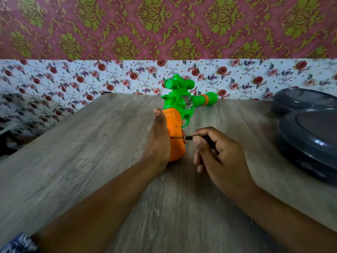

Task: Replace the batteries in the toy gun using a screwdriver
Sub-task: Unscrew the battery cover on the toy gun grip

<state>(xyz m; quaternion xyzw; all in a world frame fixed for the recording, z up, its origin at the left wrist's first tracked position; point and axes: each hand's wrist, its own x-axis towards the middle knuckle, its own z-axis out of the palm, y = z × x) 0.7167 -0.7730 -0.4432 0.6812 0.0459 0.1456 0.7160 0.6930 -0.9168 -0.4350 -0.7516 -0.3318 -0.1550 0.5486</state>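
Head view – wood-grain table (pixel 91 161), floral wallpaper (pixel 54 77).

Two dark grey lidded containers (pixel 310 132) sit at the wooden table's (pixel 91 152) right edge.

Toy gun and screwdriver on the bench

The green plastic toy gun (pixel 179 99) with orange grip stands grip-down on the bench, barrel pointing right; the small black-handled screwdriver (pixel 189 137) lies level, its thin metal tip set in the grip's side.
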